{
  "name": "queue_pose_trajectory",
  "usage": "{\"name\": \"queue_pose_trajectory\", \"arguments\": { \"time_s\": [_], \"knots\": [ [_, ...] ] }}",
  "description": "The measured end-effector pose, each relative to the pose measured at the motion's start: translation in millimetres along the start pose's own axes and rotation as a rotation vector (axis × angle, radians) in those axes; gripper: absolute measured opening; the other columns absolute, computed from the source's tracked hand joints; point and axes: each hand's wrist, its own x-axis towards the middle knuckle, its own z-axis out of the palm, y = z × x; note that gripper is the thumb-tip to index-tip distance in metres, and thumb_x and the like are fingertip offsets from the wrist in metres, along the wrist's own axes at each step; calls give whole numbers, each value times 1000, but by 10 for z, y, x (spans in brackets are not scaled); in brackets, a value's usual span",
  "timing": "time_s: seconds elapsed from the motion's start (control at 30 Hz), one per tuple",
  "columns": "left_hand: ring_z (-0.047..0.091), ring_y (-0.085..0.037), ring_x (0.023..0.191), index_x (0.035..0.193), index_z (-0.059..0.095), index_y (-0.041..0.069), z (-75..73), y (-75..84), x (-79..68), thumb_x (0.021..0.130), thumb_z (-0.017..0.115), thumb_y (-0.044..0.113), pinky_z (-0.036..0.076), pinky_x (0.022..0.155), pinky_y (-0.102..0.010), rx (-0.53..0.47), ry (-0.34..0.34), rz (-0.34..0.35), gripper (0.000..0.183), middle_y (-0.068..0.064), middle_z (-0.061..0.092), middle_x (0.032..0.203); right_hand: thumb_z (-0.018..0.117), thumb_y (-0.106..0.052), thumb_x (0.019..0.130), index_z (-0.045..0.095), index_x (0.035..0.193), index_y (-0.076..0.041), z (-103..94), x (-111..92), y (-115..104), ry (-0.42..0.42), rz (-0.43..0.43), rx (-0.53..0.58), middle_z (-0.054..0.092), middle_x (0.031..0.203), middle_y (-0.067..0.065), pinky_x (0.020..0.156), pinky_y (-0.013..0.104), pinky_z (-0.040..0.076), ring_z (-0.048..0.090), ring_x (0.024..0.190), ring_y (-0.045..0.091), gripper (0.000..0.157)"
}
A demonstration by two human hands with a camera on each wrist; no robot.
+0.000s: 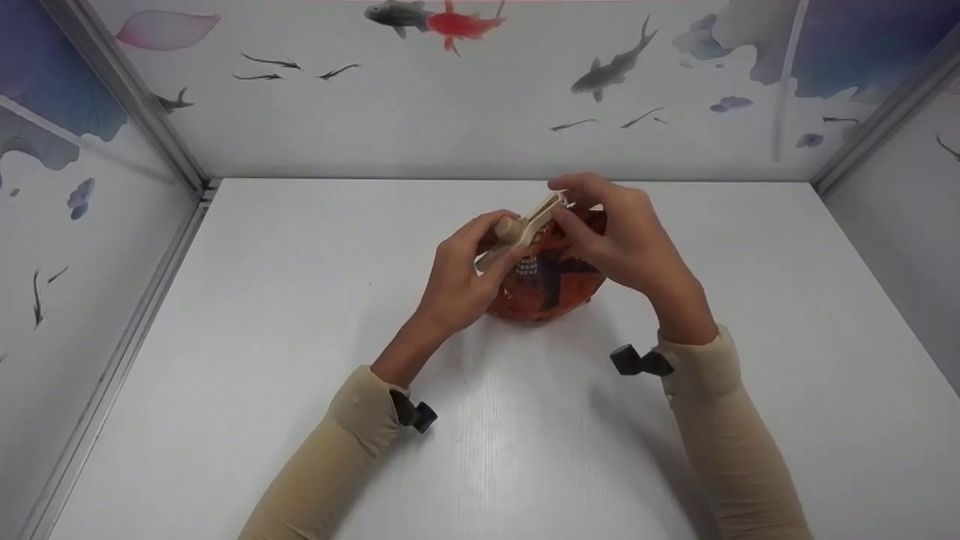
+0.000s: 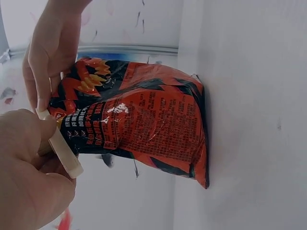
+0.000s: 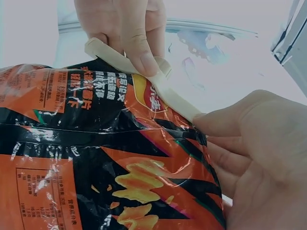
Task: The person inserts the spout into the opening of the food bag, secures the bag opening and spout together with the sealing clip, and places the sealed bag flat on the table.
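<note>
An orange-and-black chip bag (image 1: 571, 291) stands upright on the table, its printed panel (image 2: 153, 122) facing the left wrist view. Across its top edge lies a cream plastic bag clip (image 1: 541, 215), with a round beige knob (image 1: 508, 229) near its left part. My left hand (image 1: 459, 279) grips the clip around that knob, thumb on the near side. With thumb and fingers, my right hand (image 1: 634, 236) pinches the clip's far right end at the bag's top corner. In the right wrist view the clip (image 3: 178, 104) runs along the bag's upper edge; the right fingers are partly behind the bag.
The white table (image 1: 300, 375) extends around the bag. A white back panel (image 1: 480, 127) with painted fish rises behind it, and side panels stand at left and right in metal frames (image 1: 199, 184). A small black device sits on each wrist.
</note>
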Motion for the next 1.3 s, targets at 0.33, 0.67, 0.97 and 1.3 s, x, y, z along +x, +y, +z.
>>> {"name": "queue_pose_trajectory", "arguments": {
  "time_s": [0.33, 0.67, 0.97, 1.3],
  "knots": [
    [69, -12, 127, 140, 63, 6, 28, -6, -25, 106, 72, 20, 57, 110, -30, -1, 6, 23, 38, -6, 69, 132, 66, -24, 109, 67, 129, -8, 67, -3, 39, -17, 17, 11, 77, 108, 4, 75, 15, 57, 74, 88, 14, 25],
    [68, -13, 127, 138, 62, 7, 3, 19, -40, 106, 72, 20, 57, 110, -31, 27, -13, 2, 36, -5, 68, 131, 65, -22, 110, 65, 121, -6, 110, 22, 96, -48, -1, 44, 73, 104, 6, 73, 17, 56, 65, 84, 15, 20],
    [67, -11, 130, 139, 62, 10, -30, 24, -39, 108, 69, 18, 57, 111, -33, 43, -38, 13, 33, -4, 67, 135, 64, -25, 111, 68, 120, -8, 52, 29, 157, -117, 19, 150, 70, 105, 5, 75, 19, 59, 67, 90, 17, 19],
    [67, -12, 129, 142, 61, 11, -72, 58, -28, 109, 68, 18, 57, 111, -33, 101, -80, 57, 35, -4, 67, 136, 67, -24, 109, 74, 115, -10, -23, 31, 148, -114, -9, 171, 71, 101, 3, 74, 19, 58, 67, 85, 18, 17]
  ]
}}
